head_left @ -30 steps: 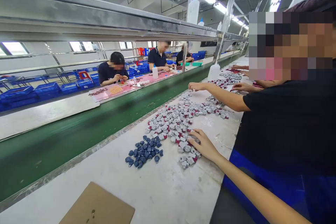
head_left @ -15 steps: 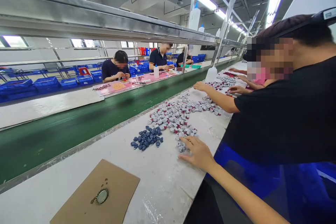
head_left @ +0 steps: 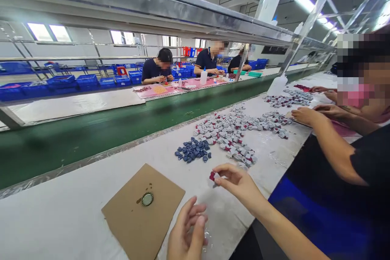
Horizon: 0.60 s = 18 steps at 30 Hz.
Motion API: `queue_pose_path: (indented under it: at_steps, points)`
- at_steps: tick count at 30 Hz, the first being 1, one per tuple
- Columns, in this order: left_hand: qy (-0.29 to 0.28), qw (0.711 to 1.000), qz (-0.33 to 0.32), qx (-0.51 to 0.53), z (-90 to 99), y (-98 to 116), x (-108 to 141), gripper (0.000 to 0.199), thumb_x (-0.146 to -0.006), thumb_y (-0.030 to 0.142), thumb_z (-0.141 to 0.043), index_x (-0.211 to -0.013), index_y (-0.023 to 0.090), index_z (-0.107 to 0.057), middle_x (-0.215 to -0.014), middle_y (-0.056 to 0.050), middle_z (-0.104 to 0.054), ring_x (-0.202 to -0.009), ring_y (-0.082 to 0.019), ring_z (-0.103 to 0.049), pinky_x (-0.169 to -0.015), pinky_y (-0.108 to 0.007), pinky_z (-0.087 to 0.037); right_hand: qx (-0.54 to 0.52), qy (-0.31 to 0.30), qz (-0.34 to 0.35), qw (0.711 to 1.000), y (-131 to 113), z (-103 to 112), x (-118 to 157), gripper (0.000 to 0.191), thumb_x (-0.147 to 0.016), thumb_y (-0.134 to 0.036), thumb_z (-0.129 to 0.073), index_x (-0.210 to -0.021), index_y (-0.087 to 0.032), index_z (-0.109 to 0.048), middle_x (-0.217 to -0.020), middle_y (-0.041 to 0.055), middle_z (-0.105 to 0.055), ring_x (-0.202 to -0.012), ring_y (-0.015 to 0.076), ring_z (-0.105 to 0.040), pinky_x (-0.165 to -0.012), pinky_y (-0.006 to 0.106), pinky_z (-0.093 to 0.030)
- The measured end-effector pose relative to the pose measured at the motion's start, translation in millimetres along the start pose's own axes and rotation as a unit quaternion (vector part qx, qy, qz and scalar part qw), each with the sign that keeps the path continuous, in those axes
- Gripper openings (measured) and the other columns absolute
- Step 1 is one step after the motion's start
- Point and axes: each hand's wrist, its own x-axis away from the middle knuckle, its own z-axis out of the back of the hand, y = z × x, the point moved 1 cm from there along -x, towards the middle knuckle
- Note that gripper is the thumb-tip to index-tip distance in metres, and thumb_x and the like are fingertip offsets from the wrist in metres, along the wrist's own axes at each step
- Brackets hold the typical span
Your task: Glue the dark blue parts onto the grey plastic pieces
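Between the thumb and fingertips of my right hand [head_left: 240, 187] is a small grey and dark-red plastic piece [head_left: 213, 176], held just above the white tabletop. Closer to me, my left hand [head_left: 189, 235] is raised with curled fingers apart from the thumb; I see nothing in it. A spread heap of similar grey and red pieces [head_left: 234, 130] lies beyond my right hand. Beside it sits a smaller pile of dark blue pieces [head_left: 192, 150]. On a brown cardboard sheet [head_left: 131, 215], left of my left hand, rests a bottle cap [head_left: 147, 199] among dark wet spots.
A green conveyor belt [head_left: 91, 146] runs along the table's far side, below a metal shelf rail [head_left: 152, 12]. A co-worker's arm [head_left: 332, 142] reaches over the table at right. A white squeeze bottle [head_left: 277, 86] stands further back. Other people work across the belt.
My right hand has picked a grey and red piece from the heap and drawn it back toward me. My left hand has come into view. The camera has turned left.
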Motion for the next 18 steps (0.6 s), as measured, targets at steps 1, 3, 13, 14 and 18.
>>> queue_pose_path:
  at_steps: [1, 3, 13, 14, 18]
  points:
    - [-0.01, 0.999, 0.025, 0.029, -3.8, 1, -4, 0.055, -0.054, 0.055, -0.075, -0.095, 0.019, -0.07, -0.09, -0.013, -0.071, -0.076, -0.023, -0.067, -0.043, -0.021, -0.051, -0.082, -0.003, -0.014, 0.997, -10, -9, 8, 0.024, -0.08, -0.039, -0.058, -0.096, -0.02, -0.059, -0.086, 0.0046, -0.067, -0.078, 0.016, -0.064, -0.067, 0.027, -0.053]
    - [-0.011, 0.996, 0.046, 0.072, -6.6, 4, -7, 0.054, -0.052, 0.051, -0.078, -0.093, 0.017, -0.071, -0.093, -0.015, -0.071, -0.079, -0.026, -0.068, -0.049, -0.025, -0.054, -0.235, 0.0, -0.053, 0.97, -27, -26, 22, 0.021, -0.075, -0.036, -0.066, -0.089, -0.022, -0.059, -0.083, 0.0026, -0.068, -0.077, 0.0154, -0.065, -0.068, 0.026, -0.053]
    - [0.062, 0.994, -0.021, 0.091, 26.2, 16, -5, 0.032, -0.059, 0.043, -0.077, -0.081, 0.02, -0.073, -0.071, -0.005, -0.07, -0.058, -0.014, -0.061, -0.045, -0.019, -0.049, -0.165, -0.078, 0.01, 0.983, -48, -64, 33, 0.027, -0.076, -0.027, -0.065, -0.103, -0.026, -0.064, -0.071, -0.0009, -0.064, -0.065, 0.0111, -0.06, -0.062, 0.021, -0.05]
    - [0.056, 0.995, -0.034, 0.07, 29.6, 16, -5, 0.031, -0.061, 0.043, -0.076, -0.081, 0.02, -0.073, -0.07, -0.005, -0.068, -0.055, -0.013, -0.058, -0.044, -0.018, -0.048, -0.142, -0.09, 0.037, 0.985, -51, -64, 33, 0.028, -0.076, -0.028, -0.065, -0.104, -0.027, -0.064, -0.072, -0.0011, -0.063, -0.064, 0.0107, -0.059, -0.061, 0.021, -0.049]
    - [0.034, 0.996, -0.08, 0.007, 41.6, 21, -3, 0.031, -0.066, 0.048, -0.07, -0.081, 0.021, -0.074, -0.074, -0.006, -0.062, -0.06, -0.016, -0.057, -0.044, -0.022, -0.052, -0.056, -0.105, 0.099, 0.988, -49, -57, 19, 0.033, -0.082, -0.04, -0.056, -0.111, -0.026, -0.061, -0.076, 0.0008, -0.064, -0.063, 0.0116, -0.057, -0.06, 0.022, -0.049]
